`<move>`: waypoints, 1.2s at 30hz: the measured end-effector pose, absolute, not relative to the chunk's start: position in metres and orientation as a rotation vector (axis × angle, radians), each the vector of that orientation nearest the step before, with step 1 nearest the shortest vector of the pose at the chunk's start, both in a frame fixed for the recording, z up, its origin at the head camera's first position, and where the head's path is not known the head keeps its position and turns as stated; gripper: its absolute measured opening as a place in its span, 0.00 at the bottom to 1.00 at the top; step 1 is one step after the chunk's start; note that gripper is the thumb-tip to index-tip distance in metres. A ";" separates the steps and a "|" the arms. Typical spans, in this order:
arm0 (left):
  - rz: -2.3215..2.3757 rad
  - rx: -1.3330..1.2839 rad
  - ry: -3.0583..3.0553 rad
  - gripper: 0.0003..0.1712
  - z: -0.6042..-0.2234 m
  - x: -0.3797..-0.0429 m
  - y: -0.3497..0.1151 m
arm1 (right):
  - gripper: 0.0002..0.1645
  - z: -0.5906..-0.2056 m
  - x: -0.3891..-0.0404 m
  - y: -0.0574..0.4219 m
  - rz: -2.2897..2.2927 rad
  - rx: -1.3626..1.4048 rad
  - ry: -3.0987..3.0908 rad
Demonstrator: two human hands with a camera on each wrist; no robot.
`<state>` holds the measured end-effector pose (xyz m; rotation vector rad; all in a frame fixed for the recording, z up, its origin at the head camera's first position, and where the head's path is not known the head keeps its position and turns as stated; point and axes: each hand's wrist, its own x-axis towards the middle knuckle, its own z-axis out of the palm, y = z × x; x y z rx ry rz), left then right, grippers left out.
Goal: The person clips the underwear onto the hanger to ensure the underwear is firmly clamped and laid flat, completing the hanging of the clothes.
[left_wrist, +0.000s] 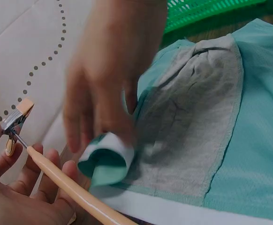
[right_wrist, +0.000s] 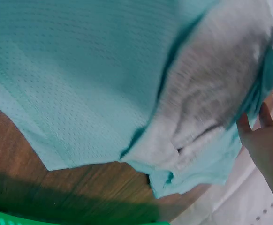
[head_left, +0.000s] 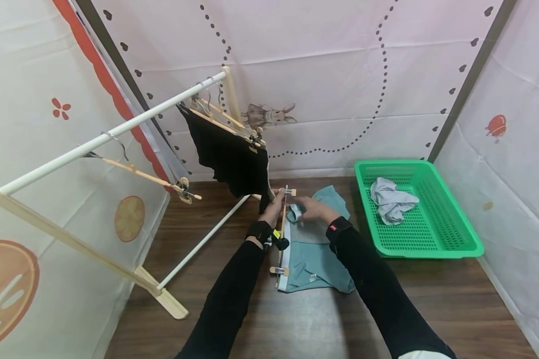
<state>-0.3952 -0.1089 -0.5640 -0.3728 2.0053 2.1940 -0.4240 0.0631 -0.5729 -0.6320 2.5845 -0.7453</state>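
On the floor lie teal underpants (head_left: 312,264) with a white waistband and, in the left wrist view, a grey lining panel (left_wrist: 188,108). A wooden clip hanger (left_wrist: 75,190) lies along the waistband, its near clip (head_left: 278,270) at the waistband's lower end. My left hand (head_left: 273,209) holds the hanger's far end, thumb and index finger at the metal-and-wood clip (left_wrist: 17,119), other fingers loosely spread beneath. My right hand (head_left: 315,209), blurred in the left wrist view, reaches down with extended fingers at the folded-over waistband corner (left_wrist: 110,161). Whether it pinches the cloth is hidden.
At the left stands a wooden rack with a white rail (head_left: 112,133). A black garment (head_left: 226,154) hangs there among clip hangers, beside a bare hanger (head_left: 136,172). To the right, a green basket (head_left: 458,234) holds a grey cloth (head_left: 392,199). Printed sheets surround the floor.
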 end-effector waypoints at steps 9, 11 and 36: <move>2.289 -0.379 1.962 0.24 -0.580 -0.408 -0.110 | 0.20 -0.591 -0.422 0.060 -0.795 -0.621 2.831; 2.294 -0.363 1.930 0.28 -0.616 -0.433 -0.117 | 0.14 -0.586 -0.422 0.062 -0.893 -0.606 2.854; 2.389 -0.124 1.755 0.30 -0.623 -0.432 -0.121 | 0.12 -0.497 -0.441 0.088 -1.117 -0.581 2.724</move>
